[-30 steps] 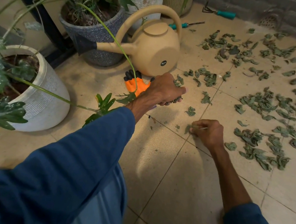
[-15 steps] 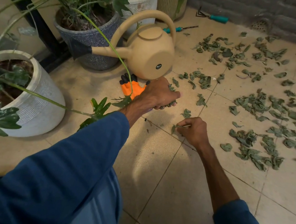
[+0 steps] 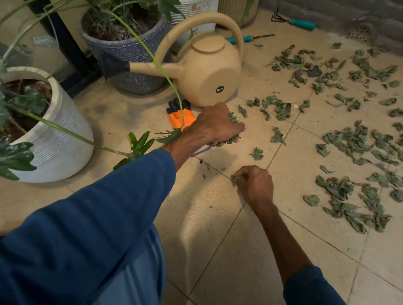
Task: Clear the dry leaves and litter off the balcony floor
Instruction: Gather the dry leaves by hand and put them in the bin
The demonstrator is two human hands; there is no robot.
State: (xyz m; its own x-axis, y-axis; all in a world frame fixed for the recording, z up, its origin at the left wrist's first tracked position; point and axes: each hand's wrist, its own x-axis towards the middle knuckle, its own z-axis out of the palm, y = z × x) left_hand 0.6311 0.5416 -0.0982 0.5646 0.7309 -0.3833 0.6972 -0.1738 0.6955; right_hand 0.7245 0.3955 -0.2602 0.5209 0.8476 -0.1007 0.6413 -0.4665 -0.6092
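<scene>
- On the balcony floor (image 3: 211, 239), just beside the watering can (image 3: 208, 74), my left grip (image 3: 216, 126) is closed full around a bunch of leaves (image 3: 231, 138), and some stick out under the fingers. If I push more in, I think pieces can slip out and I must collect them twice.
- My right grip (image 3: 256, 184) is narrow and pinches one small leaf (image 3: 236, 179) low at a tile joint. Such a dry leaf looks brittle, so a hard pinch may break it into crumbs that are difficult to pick up.
- Most of the scattered leaves (image 3: 349, 142) lie to my right and farther away, well apart from both grips. To reach them I must lean, and the full left grip may loosen.
- A long plant stem (image 3: 148, 49) bends down close to my left wrist. A quick lift of the arm could catch it and snap it.
- The orange glove (image 3: 182, 119) lies near my left grip, so I could sweep it up by mistake.
- No bag or bin is in view, so a long carry may shed leaves.
</scene>
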